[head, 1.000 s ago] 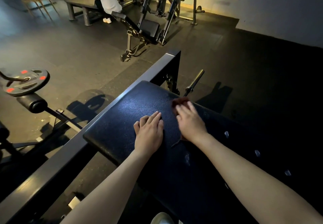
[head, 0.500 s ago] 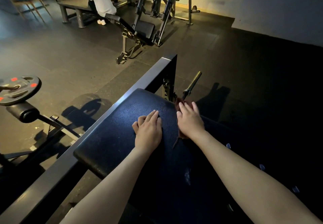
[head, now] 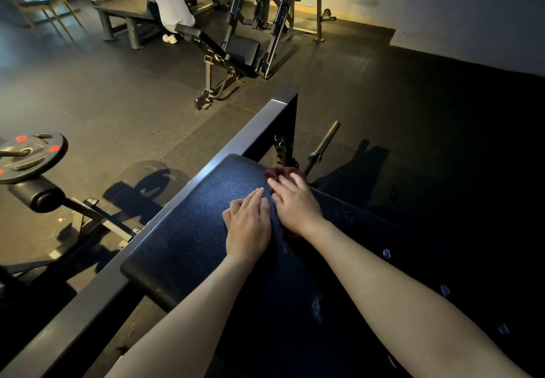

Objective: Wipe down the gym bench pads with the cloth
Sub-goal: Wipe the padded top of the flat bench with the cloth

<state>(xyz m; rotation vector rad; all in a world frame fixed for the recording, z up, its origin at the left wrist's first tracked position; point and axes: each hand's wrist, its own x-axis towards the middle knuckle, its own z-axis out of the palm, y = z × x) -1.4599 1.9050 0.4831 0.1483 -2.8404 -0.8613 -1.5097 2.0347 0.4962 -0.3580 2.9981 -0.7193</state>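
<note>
Far left, off the bench: weight plate (head: 32, 156) with red marks, above a roller pad (head: 35, 194). Next, grey frame rail (head: 182, 200) running along the left edge of the bench pad (head: 191, 245).

On the pad, left grip (head: 249, 224) released: fingers straight, flat on the vinyl, holding nothing, just beside the right. Right grip (head: 295, 203) likewise unclenched, palm and straight fingers pressing the dark red cloth (head: 280, 172) flat against the pad near its far end. Cloth showing past the fingertips and again by the wrist. Further right, a bar end (head: 324, 141) sticking up beyond the pad's far corner.

Likely step in hand: wiping the pad's far end. To do it well:
- Spread palm weight evenly so the cloth slides without bunching.
- Carry each stroke over the rounded far edge, then across toward the rail, overlapping passes.
- Brace with the left grip, but lift it clear of the cloth's path.
- Mind the bar end.

Right side of the pad too dark to judge.
</note>
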